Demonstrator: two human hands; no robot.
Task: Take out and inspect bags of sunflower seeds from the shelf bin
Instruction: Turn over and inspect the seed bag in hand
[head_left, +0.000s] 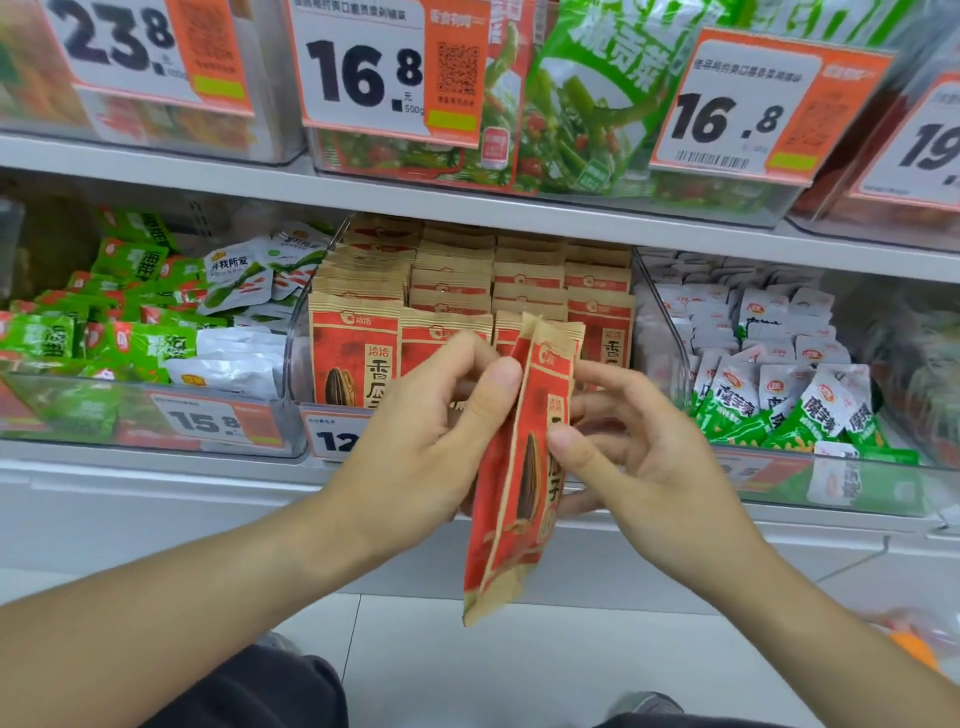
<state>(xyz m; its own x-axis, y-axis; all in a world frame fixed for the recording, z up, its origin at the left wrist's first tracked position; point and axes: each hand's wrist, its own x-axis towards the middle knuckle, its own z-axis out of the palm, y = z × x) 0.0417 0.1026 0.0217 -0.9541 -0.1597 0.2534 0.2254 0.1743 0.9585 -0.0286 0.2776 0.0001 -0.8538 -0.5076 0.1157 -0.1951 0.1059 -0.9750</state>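
Our left hand (415, 431) and right hand (631, 447) pinch two sunflower seed bags (519, 467) edge-on between thumbs and curled fingers, just in front of the seed bin (298, 353). We judge the rear bag could slip free, since our grip sits only along the thin edges. That bin holds upright rows of matching brown-and-red bags. Left of it, another clear bin (78, 410) holds green and white packets; right of it, a third (857, 483) holds white and green ones.
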